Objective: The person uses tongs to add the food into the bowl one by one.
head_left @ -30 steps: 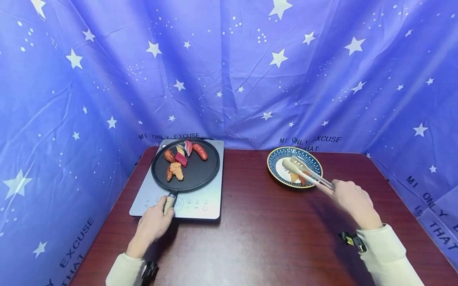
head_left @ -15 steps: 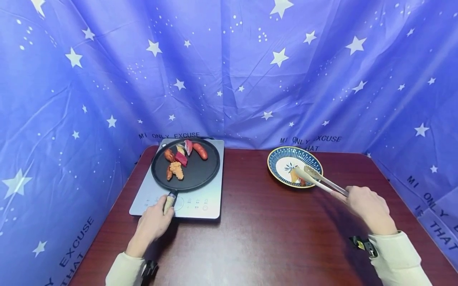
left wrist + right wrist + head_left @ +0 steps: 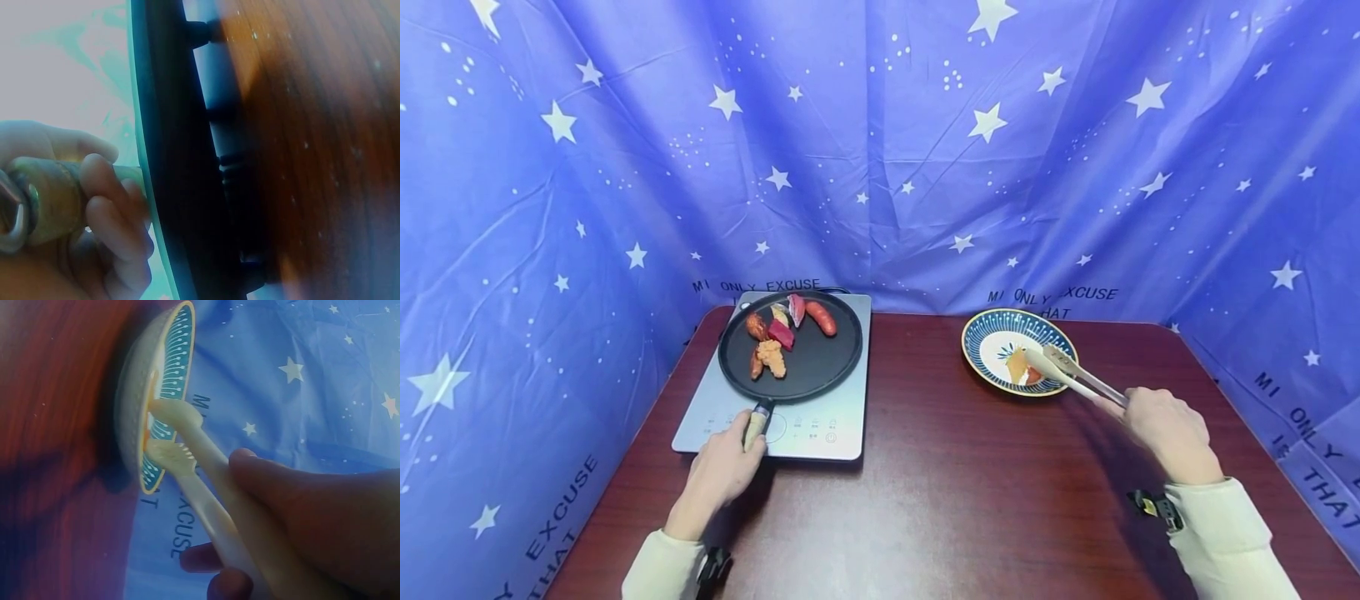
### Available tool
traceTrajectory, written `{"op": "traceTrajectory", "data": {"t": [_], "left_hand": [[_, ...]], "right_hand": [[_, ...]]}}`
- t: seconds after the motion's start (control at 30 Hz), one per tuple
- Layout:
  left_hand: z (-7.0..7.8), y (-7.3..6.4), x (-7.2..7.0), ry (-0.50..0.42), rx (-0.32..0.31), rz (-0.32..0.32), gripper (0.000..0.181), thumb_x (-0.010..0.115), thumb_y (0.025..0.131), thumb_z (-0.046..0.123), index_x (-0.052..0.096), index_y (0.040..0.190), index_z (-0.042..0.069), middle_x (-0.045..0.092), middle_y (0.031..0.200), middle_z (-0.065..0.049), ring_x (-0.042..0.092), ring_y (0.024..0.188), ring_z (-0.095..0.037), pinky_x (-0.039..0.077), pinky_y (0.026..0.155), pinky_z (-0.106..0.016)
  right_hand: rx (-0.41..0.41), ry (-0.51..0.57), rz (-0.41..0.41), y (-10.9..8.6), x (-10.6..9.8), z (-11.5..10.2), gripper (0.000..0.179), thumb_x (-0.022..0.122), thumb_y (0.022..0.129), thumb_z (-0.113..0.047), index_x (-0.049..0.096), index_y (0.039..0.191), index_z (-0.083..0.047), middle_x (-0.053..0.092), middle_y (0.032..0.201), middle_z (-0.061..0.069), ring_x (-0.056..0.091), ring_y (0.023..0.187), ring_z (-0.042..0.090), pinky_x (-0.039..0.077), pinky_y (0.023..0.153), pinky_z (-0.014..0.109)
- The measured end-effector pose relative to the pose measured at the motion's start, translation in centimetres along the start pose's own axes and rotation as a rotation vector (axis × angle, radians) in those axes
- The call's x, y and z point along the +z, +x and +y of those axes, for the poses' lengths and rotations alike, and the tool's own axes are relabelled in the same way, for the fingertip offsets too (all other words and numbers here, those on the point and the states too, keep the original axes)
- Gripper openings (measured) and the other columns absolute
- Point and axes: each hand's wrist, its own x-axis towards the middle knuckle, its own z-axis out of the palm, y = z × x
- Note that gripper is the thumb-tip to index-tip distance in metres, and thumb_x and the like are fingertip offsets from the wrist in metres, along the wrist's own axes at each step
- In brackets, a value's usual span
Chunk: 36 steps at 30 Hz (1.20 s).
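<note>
Now the right hand [image 3: 1168,429] grips tongs [image 3: 1075,379], tips apart, over one piece on the plate [image 3: 981,333]; left hand [image 3: 726,462] holds the pan [image 3: 820,367], six pieces left.

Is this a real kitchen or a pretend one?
Probably a staged cooking corner, not a real kitchen: a star-printed blue curtain wraps a table holding only an induction cooker and a plate.

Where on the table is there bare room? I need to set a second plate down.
Bare wood lies between the induction cooker and the blue plate, and along the near edge between the left hand and right hand. The pan is crowded with food; tongs reach over the plate.
</note>
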Motion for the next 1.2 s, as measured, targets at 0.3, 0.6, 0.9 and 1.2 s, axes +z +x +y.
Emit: {"op": "traceTrajectory", "data": {"t": [0.3,0.6,0.9,1.2], "left_hand": [[-0.1,0.2,0.1,0.003,-0.005,-0.003,0.054,0.049,0.089,0.031,0.042,0.137,0.007,0.057,0.078,-0.014,0.054,0.068,-0.027,0.039,0.053,-0.039],[0.1,0.0,-0.1,-0.003,-0.001,-0.004,0.052,0.05,0.09,0.029,0.042,0.137,0.006,0.057,0.078,-0.014,0.053,0.066,-0.026,0.039,0.052,-0.038],[0.1,0.1,0.0,0.0,-0.003,0.0,0.053,0.049,0.09,0.03,0.043,0.136,0.006,0.059,0.084,-0.017,0.055,0.07,-0.028,0.04,0.055,-0.041],[0.0,0.2,0.0,-0.002,-0.008,-0.004,0.054,0.049,0.089,0.031,0.042,0.137,0.006,0.059,0.086,-0.018,0.054,0.069,-0.028,0.04,0.054,-0.04]], "right_hand": [[0.015,-0.003,0.042,-0.8,-0.6,-1.0,0.068,0.044,0.088,-0.065,0.059,0.069,-0.002,0.057,0.069,0.03,0.056,0.06,0.048,0.039,0.047,0.054],[0.058,-0.005,-0.076,-0.8,-1.6,-1.6,0.075,0.04,0.089,-0.065,0.062,0.078,0.006,0.057,0.078,0.036,0.057,0.067,0.053,0.041,0.05,0.056],[0.0,0.015,-0.011,0.9,0.5,-1.5,0.07,0.039,0.091,-0.064,0.06,0.074,0.002,0.058,0.074,0.032,0.057,0.064,0.051,0.04,0.047,0.055],[-0.018,0.027,0.107,2.1,2.1,-1.9,0.067,0.043,0.087,-0.068,0.052,0.06,-0.006,0.053,0.059,0.02,0.054,0.054,0.041,0.038,0.044,0.05]]}}
